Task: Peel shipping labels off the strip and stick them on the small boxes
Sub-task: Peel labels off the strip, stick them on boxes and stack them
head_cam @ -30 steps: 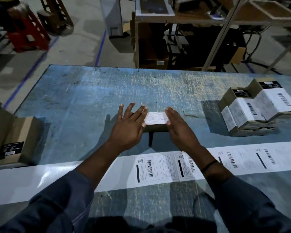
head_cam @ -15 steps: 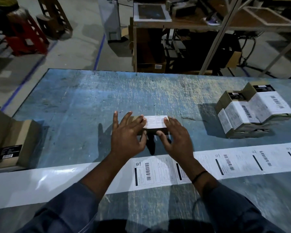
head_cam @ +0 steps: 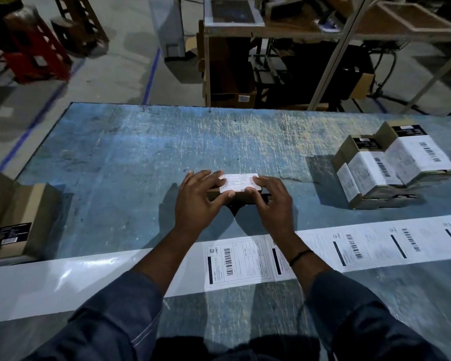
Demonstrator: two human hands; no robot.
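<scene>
I am gripping the small box (head_cam: 240,197) at both ends with my left hand (head_cam: 201,201) and right hand (head_cam: 274,204), and any uneven pressing is risking creasing its shipping label (head_cam: 240,182).

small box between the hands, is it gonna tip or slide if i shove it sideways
It would probably slide, not tip: the small box sits low and wide on the scuffed table. It is likely light, since the left hand and right hand hold it mostly with fingertips. The cardboard seems stiff; its edges look square under that grip.
</scene>
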